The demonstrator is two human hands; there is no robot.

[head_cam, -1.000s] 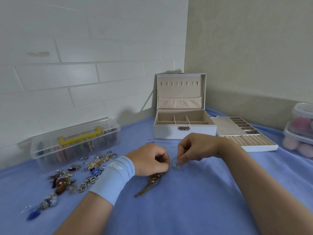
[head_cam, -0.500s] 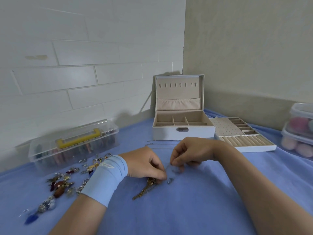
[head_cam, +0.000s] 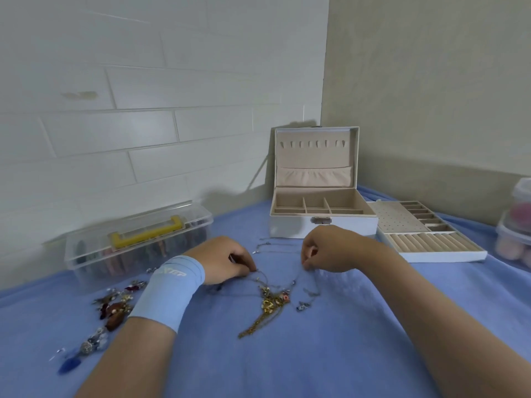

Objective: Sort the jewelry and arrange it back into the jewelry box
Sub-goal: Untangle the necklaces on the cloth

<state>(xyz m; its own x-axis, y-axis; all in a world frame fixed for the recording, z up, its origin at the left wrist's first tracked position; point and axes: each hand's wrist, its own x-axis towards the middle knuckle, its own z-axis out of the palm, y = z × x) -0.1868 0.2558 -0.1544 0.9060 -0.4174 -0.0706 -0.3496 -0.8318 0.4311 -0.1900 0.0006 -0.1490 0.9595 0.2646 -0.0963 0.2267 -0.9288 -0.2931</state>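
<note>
A white tiled wall and a plain beige wall are met in a corner behind a surface covered by a blue cloth. In that corner, a white jewelry box is stood open on the cloth, its lid upright and its beige interior split into compartments. A clear plastic case with a yellow handle is set well to its left, against the tiled wall. A white insert tray with ring rolls and small cells is laid just beside the box on its right, and 2 stacked clear containers are cut off by the right edge.

The left hand, worn with a light blue wristband, and the right hand are held low over the cloth in front of the box. A heap of mixed jewelry is spread left of the wristband.

A tangled gold necklace is laid on the cloth between and below the hands. A thin silver chain is strung between the 2 hands: it is pinched by the curled thumb and forefinger of each. A small silver pendant is seen just right of the gold tangle.
</note>
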